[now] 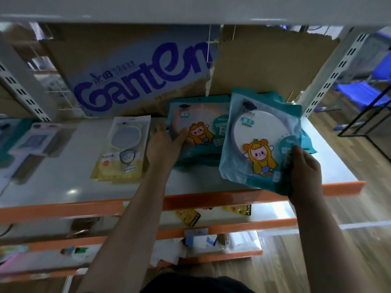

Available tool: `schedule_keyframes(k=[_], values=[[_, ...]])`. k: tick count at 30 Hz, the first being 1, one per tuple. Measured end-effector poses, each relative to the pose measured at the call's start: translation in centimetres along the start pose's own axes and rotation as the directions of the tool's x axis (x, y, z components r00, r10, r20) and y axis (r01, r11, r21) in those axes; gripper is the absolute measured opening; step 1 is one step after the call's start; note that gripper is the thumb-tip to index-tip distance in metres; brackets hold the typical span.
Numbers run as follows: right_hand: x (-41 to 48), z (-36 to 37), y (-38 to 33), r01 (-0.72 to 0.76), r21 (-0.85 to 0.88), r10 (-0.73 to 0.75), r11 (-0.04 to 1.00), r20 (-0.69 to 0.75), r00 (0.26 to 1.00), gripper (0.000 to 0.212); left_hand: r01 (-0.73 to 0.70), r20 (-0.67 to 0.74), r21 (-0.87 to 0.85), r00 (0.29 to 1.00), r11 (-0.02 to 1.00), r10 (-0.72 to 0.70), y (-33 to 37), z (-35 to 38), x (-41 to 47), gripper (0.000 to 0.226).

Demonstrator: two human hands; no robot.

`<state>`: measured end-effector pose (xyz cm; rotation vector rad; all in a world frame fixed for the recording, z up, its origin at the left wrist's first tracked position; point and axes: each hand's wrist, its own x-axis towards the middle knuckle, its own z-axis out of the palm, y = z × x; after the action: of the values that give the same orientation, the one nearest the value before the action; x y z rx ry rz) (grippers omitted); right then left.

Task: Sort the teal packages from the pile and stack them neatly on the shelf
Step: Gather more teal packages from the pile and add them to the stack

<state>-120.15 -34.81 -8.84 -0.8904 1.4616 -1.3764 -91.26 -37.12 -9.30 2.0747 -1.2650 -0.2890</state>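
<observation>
The shelf [63,182] has an orange lip [63,210] along its near edge. A cardboard box [131,77] closes off the far side and a slotted upright [330,77] stands at the right. Bare white surface lies open between a yellow package [122,149] and the teal stack [201,127] at centre.

The left hand [163,144] grips the stack's left edge, thumb on top. The right hand [304,172] has its fingers curled round the near right corner of a teal package [260,140]. That package is tilted just right of the stack and shows a white disc and a yellow cartoon figure.

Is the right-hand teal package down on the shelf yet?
No. The right hand holds the teal package tilted above the shelf.
</observation>
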Motion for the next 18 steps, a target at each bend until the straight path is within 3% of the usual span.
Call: schedule_keyframes(k=[5, 9, 13, 18], values=[[0.8, 2.3, -1.9, 0.11, -0.097, -0.096, 0.989, 0.139, 0.986, 0.027, -0.248, -0.085, -0.112, 0.967, 0.962, 0.239, -2.3, -1.5, -1.7, 0.037], [2.1, 5.3, -3.6, 0.153, -0.12, -0.117, 0.981, 0.266, 0.957, 0.025, -0.392, -0.071, 0.12, 0.913, 0.912, 0.402, -5.8, -3.1, -3.4, 0.033], [3.8, 9.1, -4.9, 0.155, -0.178, -0.082, 0.972, 0.361, 0.929, 0.027, -0.264, 0.037, 0.332, 0.963, 0.905, 0.267, -8.6, -3.5, -4.8, 0.033], [5.1, 12.0, -5.4, 0.164, -0.292, -0.013, 0.942, 0.457, 0.889, 0.028, -0.313, 0.038, 0.353, 0.947, 0.882, 0.32, -8.0, -3.6, -5.3, 0.043]])
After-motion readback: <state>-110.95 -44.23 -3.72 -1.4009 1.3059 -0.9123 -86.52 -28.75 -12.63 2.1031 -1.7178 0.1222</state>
